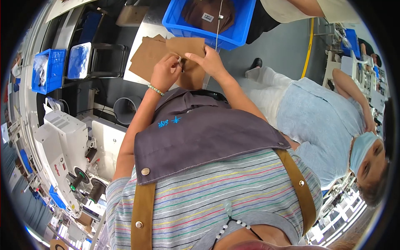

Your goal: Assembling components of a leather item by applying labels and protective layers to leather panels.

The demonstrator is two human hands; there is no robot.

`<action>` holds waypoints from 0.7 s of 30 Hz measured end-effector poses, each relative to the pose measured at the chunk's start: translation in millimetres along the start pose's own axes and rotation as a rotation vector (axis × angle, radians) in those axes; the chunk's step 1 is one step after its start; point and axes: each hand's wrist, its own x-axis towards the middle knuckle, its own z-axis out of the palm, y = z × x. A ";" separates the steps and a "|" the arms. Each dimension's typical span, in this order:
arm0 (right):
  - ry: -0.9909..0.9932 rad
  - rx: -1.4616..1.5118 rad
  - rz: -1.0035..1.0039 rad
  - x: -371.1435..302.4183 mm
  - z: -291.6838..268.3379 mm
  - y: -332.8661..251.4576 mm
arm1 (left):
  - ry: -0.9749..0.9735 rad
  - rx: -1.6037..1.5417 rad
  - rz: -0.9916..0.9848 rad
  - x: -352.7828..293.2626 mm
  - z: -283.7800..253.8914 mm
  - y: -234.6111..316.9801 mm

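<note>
My right hand (211, 62) grips the edge of a flat tan-brown piece (185, 44), thumb on its face and fingers behind; whether it is leather or card I cannot tell. Beside it, the fingers of my left hand (166, 71) are pinched together near the piece's lower edge, around something small and pale that is too small to name. Several more tan-brown sheets (143, 58) lie fanned out on a white tabletop (151, 30), under and left of my hands. A further brown piece (192, 77) hangs below them, close to my dark apron.
A blue bin (178, 30) with dark brown pieces stands just beyond my hands. To the left are a smaller blue basket (50, 71), a black stool (109, 61), a grey bin (126, 109) and a white sewing machine (62, 137). A masked person (321, 112) stands close on the right.
</note>
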 end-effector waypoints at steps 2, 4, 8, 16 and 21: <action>-0.015 -0.024 -0.005 4.0 7.1 0.0 | -0.030 0.035 -0.019 -3.6 0.7 -0.2; -0.072 0.116 0.117 8.0 14.5 12.0 | -0.063 0.068 -0.035 -3.0 4.0 2.3; -0.067 -0.020 0.033 7.7 27.8 25.2 | -0.049 0.206 -0.110 -1.1 9.0 -5.9; -0.067 0.172 0.021 4.8 20.5 21.2 | -0.088 0.060 -0.246 -12.0 17.7 -18.7; -0.071 0.176 0.041 3.1 19.0 17.6 | -0.061 -0.246 -0.487 -14.8 17.5 -24.9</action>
